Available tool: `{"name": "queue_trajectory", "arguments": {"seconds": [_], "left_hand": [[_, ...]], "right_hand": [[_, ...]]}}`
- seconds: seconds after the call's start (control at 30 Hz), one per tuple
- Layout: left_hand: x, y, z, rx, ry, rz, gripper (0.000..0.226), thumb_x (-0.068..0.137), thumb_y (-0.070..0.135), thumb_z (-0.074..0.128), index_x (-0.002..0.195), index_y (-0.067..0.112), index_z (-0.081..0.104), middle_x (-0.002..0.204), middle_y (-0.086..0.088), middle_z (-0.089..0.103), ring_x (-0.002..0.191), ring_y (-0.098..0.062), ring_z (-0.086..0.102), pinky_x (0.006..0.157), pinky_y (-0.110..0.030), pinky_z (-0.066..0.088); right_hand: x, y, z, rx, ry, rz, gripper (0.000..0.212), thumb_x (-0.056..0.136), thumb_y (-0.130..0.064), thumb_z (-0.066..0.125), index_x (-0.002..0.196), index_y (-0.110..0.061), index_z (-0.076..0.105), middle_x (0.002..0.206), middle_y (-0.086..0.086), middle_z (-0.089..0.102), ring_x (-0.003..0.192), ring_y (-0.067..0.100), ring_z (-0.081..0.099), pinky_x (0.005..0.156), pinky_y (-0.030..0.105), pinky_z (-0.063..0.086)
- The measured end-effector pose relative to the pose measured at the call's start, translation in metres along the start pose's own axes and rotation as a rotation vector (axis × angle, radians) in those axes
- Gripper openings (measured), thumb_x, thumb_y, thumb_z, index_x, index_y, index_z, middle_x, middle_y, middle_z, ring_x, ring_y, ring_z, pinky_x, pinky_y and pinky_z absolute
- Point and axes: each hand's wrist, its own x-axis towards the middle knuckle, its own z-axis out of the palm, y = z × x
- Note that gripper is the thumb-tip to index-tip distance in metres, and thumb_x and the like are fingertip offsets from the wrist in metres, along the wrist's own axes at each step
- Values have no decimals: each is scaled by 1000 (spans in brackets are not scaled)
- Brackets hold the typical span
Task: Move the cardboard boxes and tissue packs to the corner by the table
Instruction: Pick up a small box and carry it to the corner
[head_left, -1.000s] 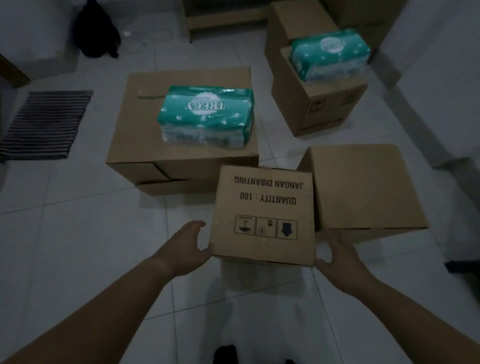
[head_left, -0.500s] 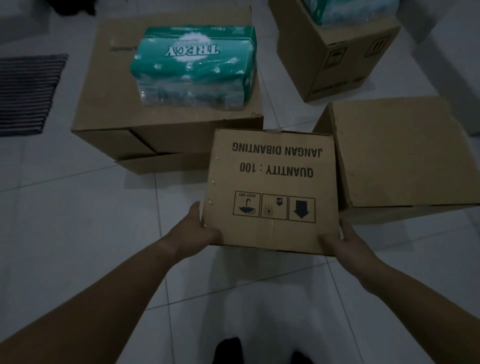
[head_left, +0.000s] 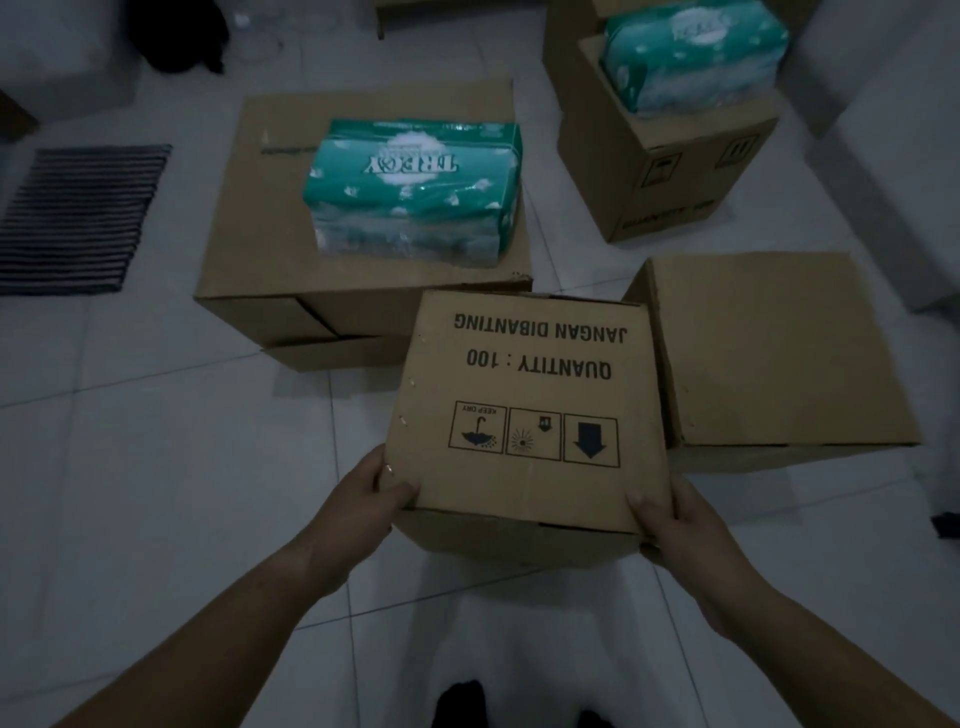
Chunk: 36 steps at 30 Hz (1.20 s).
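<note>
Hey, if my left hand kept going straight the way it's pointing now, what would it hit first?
The left hand grips the printed box at its near left corner, so that box comes first. Past its left side, likely the big box under the tissue pack, though depth is unclear.

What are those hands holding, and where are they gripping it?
The printed cardboard box: left hand and right hand grip its two near corners.
</note>
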Motion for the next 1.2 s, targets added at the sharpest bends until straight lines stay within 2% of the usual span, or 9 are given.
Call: {"name": "queue_trajectory", "arguments": {"seconds": [0.1, 0.23, 0.33, 0.47, 0.63, 0.93, 1.03, 1.13, 1.2], "left_hand": [[-53, 29, -24, -13, 15, 39, 37, 96, 24, 54, 124, 46, 45, 117, 21, 57, 109, -6, 55, 82, -28, 48], [-136, 87, -51, -10, 45, 135, 36, 96, 19, 53, 116, 48, 46, 107, 29, 57, 95, 10, 56, 78, -16, 45], [-196, 134, -66, -23, 80, 221, 33, 96, 19, 54, 110, 49, 52, 99, 31, 63, 88, 18, 59, 75, -16, 44], [-273, 192, -74, -95, 94, 347, 43, 95, 17, 55, 123, 48, 47, 107, 31, 60, 96, 13, 57, 77, -15, 43], [-348, 252, -68, -147, 62, 533, 46, 92, 23, 60, 130, 47, 49, 116, 25, 65, 105, 7, 60, 93, -25, 45], [-408, 349, 1, -71, 18, 803, 52, 89, 32, 62, 137, 44, 44, 124, 16, 62, 112, -4, 60, 93, -27, 50], [-415, 382, 39, -16, 10, 864, 54, 90, 34, 62, 138, 45, 40, 120, 15, 64, 109, -6, 62, 79, -18, 52], [-417, 411, 82, 0, -19, 909, 62, 79, 49, 66, 136, 44, 44, 123, 11, 64, 111, -10, 62, 91, -34, 52], [-417, 428, 112, 21, -12, 942, 54, 79, 49, 65, 130, 49, 47, 121, 15, 64, 109, -8, 63, 90, -33, 53]], "right_hand": [[-45, -41, -1, -1, -1, -54, 30, 98, -22, 53, 127, -31, 50, 110, -15, 62, 101, 6, 60, 86, 26, 49], [-117, -106, -10, 7, 5, -104, 36, 98, -24, 53, 132, -34, 49, 118, -16, 63, 107, 4, 60, 95, 32, 49], [-173, -159, -23, 16, 27, -181, 33, 98, -27, 54, 129, -38, 50, 118, -18, 63, 109, 5, 60, 99, 34, 48], [-248, -225, -49, 25, 59, -283, 32, 98, -27, 53, 126, -40, 50, 116, -19, 62, 111, 7, 59, 100, 37, 49], [-326, -291, -100, 17, 107, -456, 31, 98, -28, 52, 113, -56, 52, 109, -26, 66, 105, 2, 62, 91, 33, 53], [-399, -336, -210, 119, 254, -675, 38, 99, -28, 49, 122, -58, 48, 118, -23, 61, 109, 7, 59, 90, 33, 52], [-406, -341, -258, 111, 290, -716, 36, 99, -28, 48, 128, -51, 48, 119, -17, 62, 108, 10, 60, 87, 33, 53], [-404, -344, -314, 92, 329, -744, 38, 99, -28, 49, 132, -47, 50, 122, -12, 63, 112, 15, 59, 88, 36, 54], [-401, -348, -347, 87, 342, -768, 37, 99, -28, 49, 129, -49, 51, 122, -12, 64, 112, 14, 60, 86, 33, 54]]}}
